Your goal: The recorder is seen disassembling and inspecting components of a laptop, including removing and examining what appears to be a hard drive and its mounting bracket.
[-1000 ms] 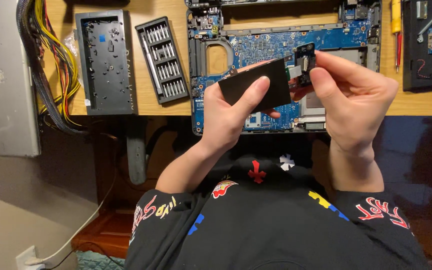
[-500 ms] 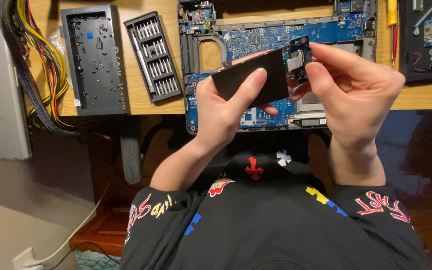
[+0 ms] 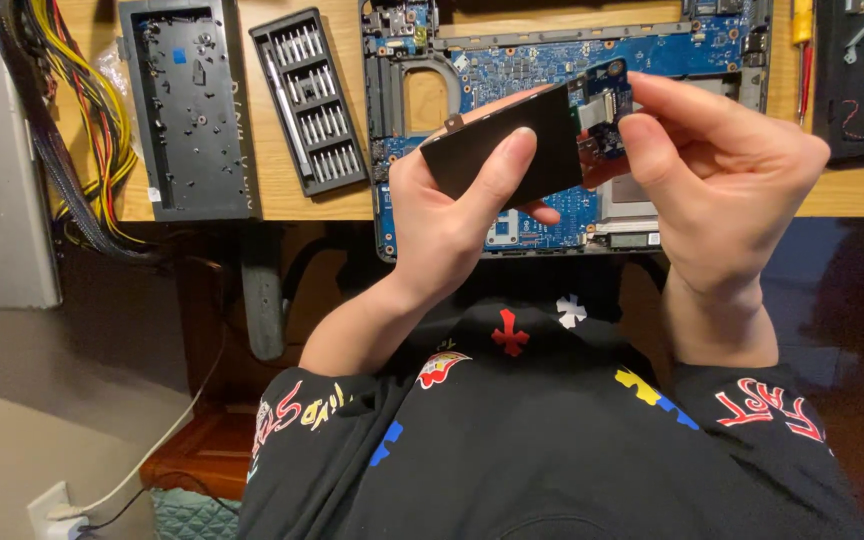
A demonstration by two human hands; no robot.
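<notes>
Left hand [image 3: 457, 215] grips a flat black rectangular drive-like module [image 3: 507, 148] from below, thumb pressed across its face, fingers wrapped behind. Right hand [image 3: 722, 165] pinches the small blue circuit connector board [image 3: 602, 105] at the module's right end, fingertips closed on it. The module is held tilted in the air above the near edge of the tabletop, over the opened laptop.

Light wooden tabletop [image 3: 282, 195] carries the following, largest first. Opened laptop chassis with exposed blue motherboard [image 3: 552, 55] lies directly beneath both hands, overhanging the near edge. Dark grey rectangular plastic cover panel [image 3: 189, 105] lies to the left, lengthwise toward the person. Black tray of silver screwdriver bits [image 3: 310, 100] sits between that panel and the laptop, angled. Bundle of yellow, red and black cables [image 3: 67, 120] hangs at the far left edge. Yellow-handled screwdriver [image 3: 803, 40] lies right of the laptop.
</notes>
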